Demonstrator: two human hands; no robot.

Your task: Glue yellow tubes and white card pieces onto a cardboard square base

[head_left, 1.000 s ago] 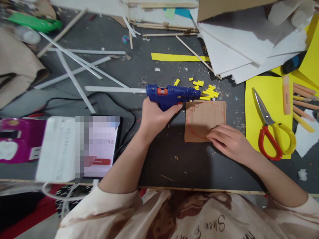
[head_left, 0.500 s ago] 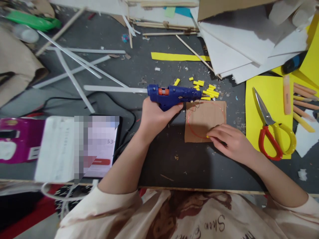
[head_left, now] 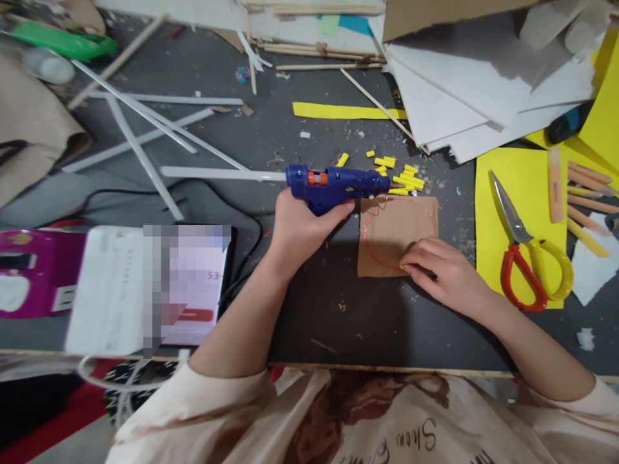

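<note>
My left hand [head_left: 304, 222] is wrapped round the handle of a blue hot glue gun [head_left: 351, 182], its nozzle pointing right. A long white glue stick [head_left: 222, 174] sticks out of the gun's back. Below the nozzle lies a square of brown cardboard [head_left: 394, 225] with a red circle drawn on it. My right hand [head_left: 442, 270] pinches a small yellow paper tube [head_left: 402, 266] at the lower edge of that circle; the fingers hide most of the tube. Several short yellow paper tubes [head_left: 409, 180] lie loose beside the nozzle.
Scissors [head_left: 520, 241] with red and yellow handles rest on yellow paper [head_left: 498, 174] at the right. Loose glue sticks [head_left: 140, 151] and a black cord [head_left: 217, 190] lie at the left. A phone [head_left: 196, 283] is near the front edge. White boards [head_left: 464, 96] are stacked behind.
Both hands, the glue gun and the cardboard hold nearly the same places. The view has shifted very slightly.
</note>
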